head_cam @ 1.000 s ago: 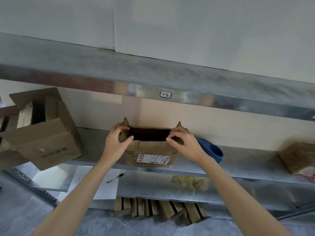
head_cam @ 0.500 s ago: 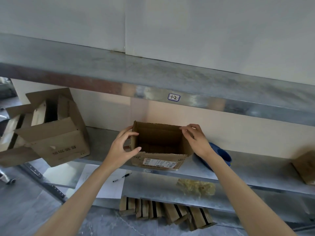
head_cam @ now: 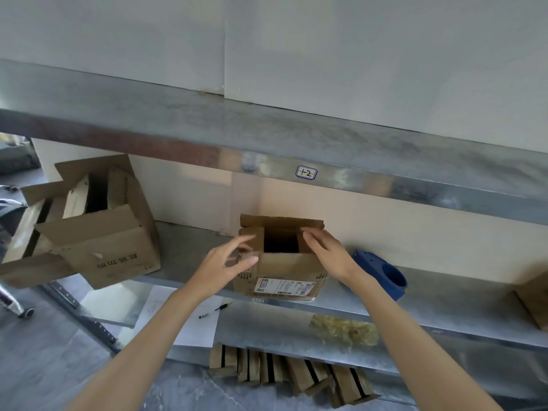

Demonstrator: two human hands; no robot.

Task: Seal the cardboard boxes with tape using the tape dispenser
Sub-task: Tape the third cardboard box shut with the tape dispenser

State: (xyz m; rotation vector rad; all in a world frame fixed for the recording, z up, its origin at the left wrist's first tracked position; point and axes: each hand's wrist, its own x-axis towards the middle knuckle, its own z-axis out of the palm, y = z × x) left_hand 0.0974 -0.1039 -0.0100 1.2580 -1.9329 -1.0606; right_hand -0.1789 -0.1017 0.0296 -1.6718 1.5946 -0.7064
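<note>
A small cardboard box (head_cam: 281, 269) with a white shipping label stands at the front edge of the metal shelf (head_cam: 444, 295), its top partly open with a dark gap in the middle. My left hand (head_cam: 228, 261) is at the box's left side, fingers straight over the left flap and thumb against the front corner. My right hand (head_cam: 329, 252) lies with straight fingers on the right flap. The blue tape dispenser (head_cam: 381, 272) lies on the shelf just right of the box, behind my right wrist.
A larger open cardboard box (head_cam: 100, 232) holding flat cardboard sits on the shelf's left end. Another box (head_cam: 533, 301) is cut off at the right edge. Paper and a pen (head_cam: 215, 310) lie below, with flat cardboard pieces (head_cam: 290, 373) on the lowest level.
The box's side flaps have folded inward from fully open. Both hands have shifted from the box's rim onto the flaps.
</note>
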